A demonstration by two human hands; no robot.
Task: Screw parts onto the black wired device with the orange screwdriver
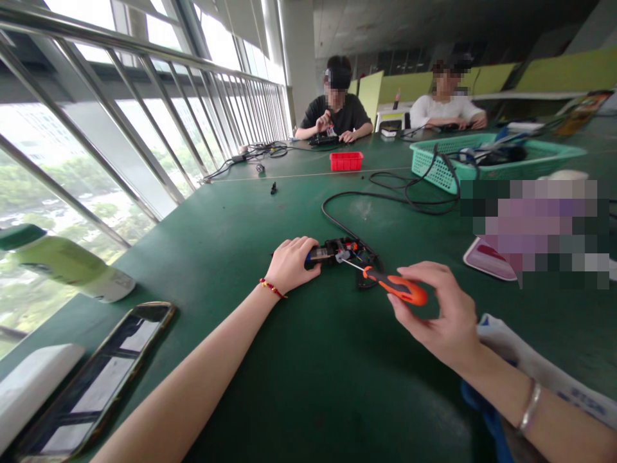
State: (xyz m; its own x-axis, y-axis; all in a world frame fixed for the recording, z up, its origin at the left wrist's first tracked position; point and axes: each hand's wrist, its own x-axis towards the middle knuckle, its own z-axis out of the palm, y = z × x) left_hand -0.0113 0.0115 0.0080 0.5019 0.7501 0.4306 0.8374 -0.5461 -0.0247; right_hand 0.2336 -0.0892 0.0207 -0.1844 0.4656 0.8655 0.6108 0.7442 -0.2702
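A dark, opened device (332,251) with small coloured parts and wires showing at one end is lying on the green table (250,328), in front of the person. The left hand (294,262) is clasping its closed end, fingers over the top. The right hand (441,312) is holding an orange-and-black screwdriver (398,285) by the handle between thumb and fingers, and its shaft is reaching into the exposed end; whether the tip is seated in anything is too small to tell. A black cable (337,220) is curving away from beside the device towards a green basket (501,157) of dark items. Farther out, a red tray (346,161) is standing near two people seated across the table. At the near left, a phone (103,386) is lying near a green-capped bottle (67,263), which is leaning over.
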